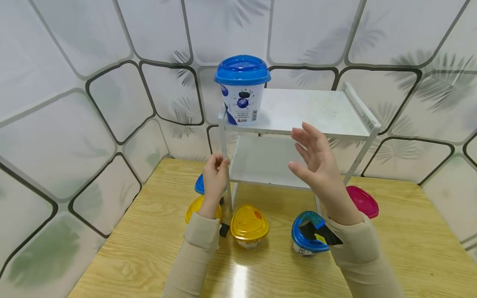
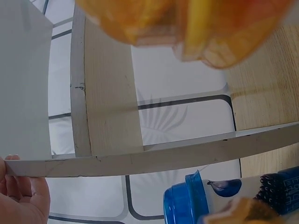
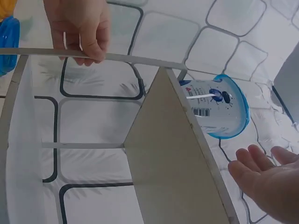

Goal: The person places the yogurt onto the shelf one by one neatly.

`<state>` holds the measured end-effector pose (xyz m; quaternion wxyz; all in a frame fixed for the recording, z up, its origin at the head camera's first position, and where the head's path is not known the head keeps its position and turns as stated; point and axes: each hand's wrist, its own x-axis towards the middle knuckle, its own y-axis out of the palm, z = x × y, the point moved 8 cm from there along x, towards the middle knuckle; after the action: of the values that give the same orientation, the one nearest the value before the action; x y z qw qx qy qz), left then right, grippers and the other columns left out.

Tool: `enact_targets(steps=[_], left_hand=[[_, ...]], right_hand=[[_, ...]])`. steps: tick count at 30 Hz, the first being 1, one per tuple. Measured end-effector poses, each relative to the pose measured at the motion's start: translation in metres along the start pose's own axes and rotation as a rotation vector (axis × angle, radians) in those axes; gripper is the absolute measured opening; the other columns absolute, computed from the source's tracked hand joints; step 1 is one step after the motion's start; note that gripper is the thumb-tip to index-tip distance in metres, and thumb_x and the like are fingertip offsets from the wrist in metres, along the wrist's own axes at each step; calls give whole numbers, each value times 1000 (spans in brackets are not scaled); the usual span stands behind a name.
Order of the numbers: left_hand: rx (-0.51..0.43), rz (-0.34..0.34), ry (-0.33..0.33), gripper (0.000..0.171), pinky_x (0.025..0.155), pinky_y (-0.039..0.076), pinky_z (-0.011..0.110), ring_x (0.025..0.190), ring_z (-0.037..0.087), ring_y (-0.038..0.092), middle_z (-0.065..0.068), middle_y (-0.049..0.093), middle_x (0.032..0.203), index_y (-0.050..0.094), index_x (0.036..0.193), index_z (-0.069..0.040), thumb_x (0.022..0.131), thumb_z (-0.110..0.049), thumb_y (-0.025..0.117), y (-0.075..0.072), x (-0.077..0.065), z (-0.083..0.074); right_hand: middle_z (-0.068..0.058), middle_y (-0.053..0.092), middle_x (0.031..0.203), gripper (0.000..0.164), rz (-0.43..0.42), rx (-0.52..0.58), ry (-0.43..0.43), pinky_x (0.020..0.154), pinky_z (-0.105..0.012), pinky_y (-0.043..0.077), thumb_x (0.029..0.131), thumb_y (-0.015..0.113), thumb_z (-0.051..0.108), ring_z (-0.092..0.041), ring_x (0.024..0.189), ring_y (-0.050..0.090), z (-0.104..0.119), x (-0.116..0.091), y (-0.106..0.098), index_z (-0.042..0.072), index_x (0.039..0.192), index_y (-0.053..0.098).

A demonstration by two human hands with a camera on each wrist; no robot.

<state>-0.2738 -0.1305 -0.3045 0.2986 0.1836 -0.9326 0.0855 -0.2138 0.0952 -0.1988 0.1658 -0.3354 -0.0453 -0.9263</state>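
Note:
A white two-tier shelf rack (image 1: 313, 109) stands on the wooden table. My left hand (image 1: 215, 180) grips its front left post between thumb and curled fingers; the right wrist view shows the same left hand (image 3: 84, 32) on that post. On the left end of the top tier stands a white tub with a blue lid (image 1: 242, 91), upright. My right hand (image 1: 324, 176) is raised in front of the rack's right half, fingers spread and slightly bent, holding nothing. In the right wrist view this right hand (image 3: 271, 179) is apart from the tub.
In front of the rack sit a yellow-lidded tub (image 1: 249, 225) and a blue-lidded tub (image 1: 305, 248). Another yellow lid (image 1: 193, 207) and a blue lid (image 1: 199, 185) show beside my left arm. A pink lid (image 1: 363, 202) lies right of the rack. Patterned cloth walls (image 1: 167, 91) enclose the table.

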Motion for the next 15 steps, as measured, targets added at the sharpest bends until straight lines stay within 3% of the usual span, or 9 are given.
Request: enact_targets(steps=[5,11,15], left_hand=[[6,6,-27,15,58,39,21,67,18,47,12,52,73,52,81,6,86,-8,55,1,0,3],[9,4,-39,12,57,39,20,67,18,48,13,52,74,52,82,5,87,-5,55,1,-1,2],[9,0,-37,12,58,39,20,67,18,48,13,52,74,52,82,5,87,-5,55,1,0,2]], right_hand=[[-16,35,129,64,76,-21,-100,101,-28,23,81,63,5,-27,122,29,-4,-15,-3,-2,133,26],[-14,35,131,66,114,-63,-52,101,-27,24,80,62,-1,-27,123,28,-20,-33,-6,2,135,25],[-19,32,132,69,141,-89,-35,101,-28,23,79,62,-2,-26,124,28,-30,-42,-7,1,136,23]])
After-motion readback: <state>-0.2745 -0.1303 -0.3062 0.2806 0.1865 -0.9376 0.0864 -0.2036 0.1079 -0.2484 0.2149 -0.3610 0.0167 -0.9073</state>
